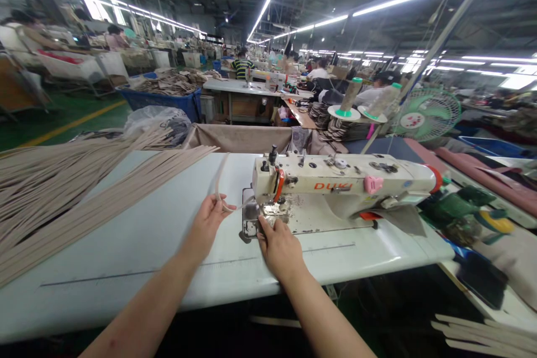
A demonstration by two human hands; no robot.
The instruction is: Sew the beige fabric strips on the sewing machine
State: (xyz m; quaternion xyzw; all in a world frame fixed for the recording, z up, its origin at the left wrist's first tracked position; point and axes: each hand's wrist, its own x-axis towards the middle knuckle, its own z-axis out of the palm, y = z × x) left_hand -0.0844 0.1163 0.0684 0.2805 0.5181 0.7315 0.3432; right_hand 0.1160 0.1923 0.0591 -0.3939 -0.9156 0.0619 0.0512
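Observation:
A narrow beige fabric strip (pixel 218 179) is pinched between the thumb and fingers of my left hand (pixel 206 224). It curves up behind the hand, and its other end runs toward the presser foot of a white sewing machine (pixel 312 179). My right hand (pixel 280 247) lies on the machine bed just in front of the presser foot (pixel 274 208), its index finger stretched out and touching the metal plate. Whether fabric lies beneath those fingertips is hidden. The metal plate (pixel 250 213) shows between the two hands.
Many long beige strips (pixel 104 196) lie across the left of the white table (pixel 168 235). Two thread cones (pixel 351 95) and a green fan (pixel 428 114) stand behind the machine. More strips (pixel 482 338) lie at lower right. Farther back are a blue bin (pixel 163 103) and people.

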